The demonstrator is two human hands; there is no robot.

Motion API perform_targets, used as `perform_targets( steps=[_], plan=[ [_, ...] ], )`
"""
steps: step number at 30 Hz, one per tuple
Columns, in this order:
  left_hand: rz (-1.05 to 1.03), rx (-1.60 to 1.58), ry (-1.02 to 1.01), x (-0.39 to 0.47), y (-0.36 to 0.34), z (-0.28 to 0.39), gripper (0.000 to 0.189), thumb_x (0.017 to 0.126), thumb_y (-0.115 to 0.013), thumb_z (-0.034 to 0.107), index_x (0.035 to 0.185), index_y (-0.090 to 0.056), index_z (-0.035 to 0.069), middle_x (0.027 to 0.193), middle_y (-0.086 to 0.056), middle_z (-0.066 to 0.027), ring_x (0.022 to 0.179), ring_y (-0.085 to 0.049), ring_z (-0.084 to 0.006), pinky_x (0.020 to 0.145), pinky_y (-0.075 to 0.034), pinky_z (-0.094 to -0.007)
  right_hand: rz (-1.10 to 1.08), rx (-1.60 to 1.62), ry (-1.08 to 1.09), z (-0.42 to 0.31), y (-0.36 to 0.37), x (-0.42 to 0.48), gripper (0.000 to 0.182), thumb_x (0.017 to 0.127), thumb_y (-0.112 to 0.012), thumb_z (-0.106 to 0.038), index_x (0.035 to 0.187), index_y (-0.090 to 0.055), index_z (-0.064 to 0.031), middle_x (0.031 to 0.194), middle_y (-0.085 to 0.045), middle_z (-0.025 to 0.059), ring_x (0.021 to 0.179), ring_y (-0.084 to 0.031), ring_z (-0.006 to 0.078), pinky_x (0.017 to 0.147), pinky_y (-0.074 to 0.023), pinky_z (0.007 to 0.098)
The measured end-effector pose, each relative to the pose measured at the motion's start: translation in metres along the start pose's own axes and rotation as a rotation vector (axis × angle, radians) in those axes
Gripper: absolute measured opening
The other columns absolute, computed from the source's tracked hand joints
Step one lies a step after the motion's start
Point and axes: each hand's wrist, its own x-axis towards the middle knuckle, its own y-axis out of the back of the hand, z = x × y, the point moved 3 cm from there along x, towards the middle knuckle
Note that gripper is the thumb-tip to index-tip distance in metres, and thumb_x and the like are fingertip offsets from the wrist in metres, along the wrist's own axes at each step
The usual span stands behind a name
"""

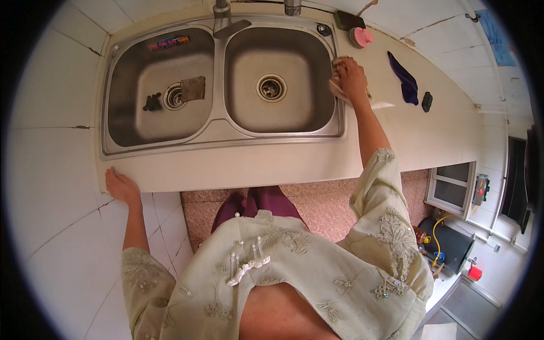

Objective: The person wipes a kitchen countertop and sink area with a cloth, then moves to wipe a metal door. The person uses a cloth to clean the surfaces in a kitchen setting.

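Note:
My right hand [352, 80] presses a crumpled, stained cloth [338, 89] onto the countertop at the right rim of the double stainless steel sink [219, 131]. At the counter's left front corner, my left hand [121, 185] rests on the edge, holding nothing that I can see. The left basin holds a brown scouring pad [193, 88] partly over the drain, a dark clump [152, 102] beside it, and a colourful wrapper [169, 43] on the back wall. In the right basin a drain strainer [271, 88] shows dark bits.
Behind my right hand stand a pink-topped round container [362, 37] and a dark green sponge [348, 20]. Further right lie a dark purple cloth [403, 78] and a small black object [427, 102]. The faucet [222, 19] rises behind the sink; a tiled wall [55, 165] borders the left.

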Motion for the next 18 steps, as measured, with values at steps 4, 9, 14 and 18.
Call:
perform_targets(
  steps=[4, 9, 14, 18],
  plan=[
    [-0.006, -0.010, 0.006, -0.002, 0.003, 0.001, 0.030, 0.091, -0.047, 0.009, 0.119, -0.058, 0.004, 0.127, -0.056, -0.0169, 0.118, -0.050, -0.0346, 0.100, -0.038, -0.0446, 0.040, -0.023, 0.047, 0.003, -0.009, 0.021, 0.025, 0.088, -0.055, -0.020, 0.112, -0.059, -0.0165, 0.119, -0.060, 0.0063, 0.106, -0.055, 0.0343, 0.087, -0.0451, 0.0496],
    [0.013, 0.000, -0.018, -0.001, 0.002, -0.005, 0.031, 0.091, -0.047, 0.008, 0.119, -0.058, 0.004, 0.128, -0.056, -0.0160, 0.119, -0.049, -0.0344, 0.100, -0.038, -0.0445, -0.048, 0.130, 0.234, -0.003, 0.020, -0.053, 0.028, 0.085, -0.053, -0.009, 0.112, -0.059, -0.0114, 0.121, -0.060, 0.0101, 0.108, -0.054, 0.0365, 0.092, -0.0435, 0.0456],
    [0.012, -0.045, 0.027, -0.005, 0.004, 0.009, 0.031, 0.091, -0.046, 0.008, 0.120, -0.058, 0.003, 0.129, -0.055, -0.0159, 0.119, -0.049, -0.0348, 0.100, -0.038, -0.0445, -0.028, 0.138, 0.196, -0.009, 0.039, -0.108, 0.031, 0.085, -0.054, -0.005, 0.115, -0.060, -0.0054, 0.124, -0.058, 0.0144, 0.112, -0.053, 0.0363, 0.096, -0.0418, 0.0434],
    [0.010, -0.029, 0.039, -0.006, 0.001, 0.004, 0.032, 0.091, -0.046, 0.007, 0.120, -0.057, 0.003, 0.129, -0.055, -0.0163, 0.119, -0.050, -0.0352, 0.101, -0.038, -0.0443, -0.005, 0.155, 0.238, 0.003, 0.020, -0.056, 0.031, 0.087, -0.056, -0.009, 0.117, -0.059, -0.0061, 0.125, -0.057, 0.0132, 0.114, -0.052, 0.0359, 0.097, -0.0411, 0.0421]
  ],
)
